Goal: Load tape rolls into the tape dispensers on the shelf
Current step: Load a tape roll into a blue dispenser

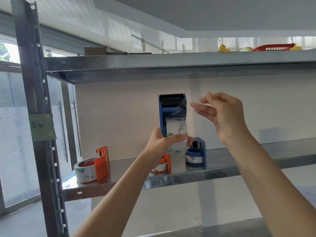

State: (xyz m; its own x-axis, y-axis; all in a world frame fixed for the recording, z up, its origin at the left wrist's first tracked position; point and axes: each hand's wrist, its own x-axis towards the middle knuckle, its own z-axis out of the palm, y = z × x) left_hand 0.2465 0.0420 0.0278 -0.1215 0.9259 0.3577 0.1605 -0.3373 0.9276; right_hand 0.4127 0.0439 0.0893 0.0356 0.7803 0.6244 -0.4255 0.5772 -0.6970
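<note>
Shelving of grey metal fills the view, and the person's two hands are raised in front of the middle shelf (pixel 222 170). The left hand (pixel 162 142) grips a blue tape dispenser (pixel 163 115) low on its body, thumb across the front and fingers wrapped behind, holding it upright in the air above the shelf with the toothed cutter at the top. A tape roll (pixel 176 129), clear with printed white and green markings, sits inside this dispenser and shows both above and below the thumb. The right hand (pixel 225 115) is just beside the top of the dispenser on its right, thumb and forefinger pinched together on a faint strip of tape (pixel 196 100) that runs back towards the cutter; its other fingers lie straight and loosely spread, pointing left. On the shelf below, an orange dispenser (pixel 102 164) stands at the left with a clear roll (pixel 85 171) in it. A second orange dispenser (pixel 166 162) with a roll is partly hidden behind the left wrist. Just right of that stands another blue dispenser (pixel 200 151), also holding a roll. A dark upright post (pixel 34 82) at the left carries a green label (pixel 42 127) with handwriting. Above the upper shelf (pixel 171 64), a red basket (pixel 271 47) shows at the far right.
</note>
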